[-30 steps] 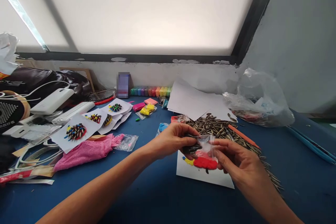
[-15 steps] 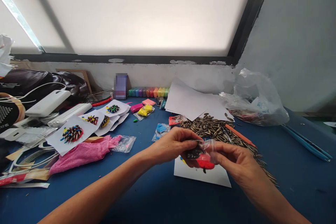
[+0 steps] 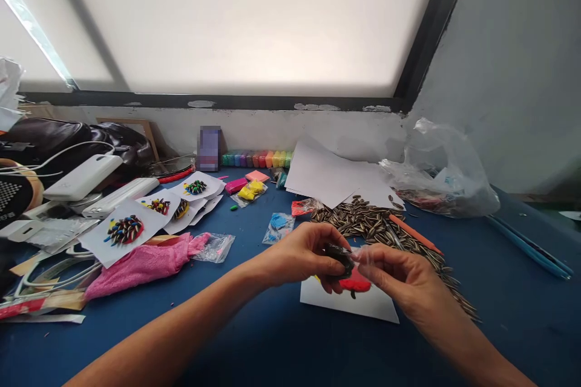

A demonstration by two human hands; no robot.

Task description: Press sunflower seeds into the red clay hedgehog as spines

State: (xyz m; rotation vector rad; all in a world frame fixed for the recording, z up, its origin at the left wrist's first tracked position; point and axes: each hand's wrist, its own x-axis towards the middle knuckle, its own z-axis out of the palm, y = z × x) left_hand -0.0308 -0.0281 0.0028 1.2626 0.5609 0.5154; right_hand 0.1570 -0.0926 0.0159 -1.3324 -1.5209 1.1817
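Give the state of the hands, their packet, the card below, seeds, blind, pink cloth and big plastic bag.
Left hand: pinching the packet.
Right hand: pinching the packet's clear end.
Packet: held up, crumpled; open or sealed unclear.
Card: lying flat, partly hidden.
Seeds: loose, heaped.
Blind: drawn down.
Pink cloth: bunched up.
Plastic bag: crumpled.

Beneath the shared grip of left hand [image 3: 308, 257] and right hand [image 3: 403, 271] on a small clear plastic packet of black clay [image 3: 344, 256] lies a white rectangular paper card [image 3: 370, 308], a rounded red clay shape [image 3: 356, 281] upon it. Behind the grip spreads a heap of slender striped seeds [image 3: 363, 221]; behind-left, a flat clear plastic packet of blue clay [image 3: 278, 227]; far left, a fuzzy pink cloth [image 3: 140, 266].
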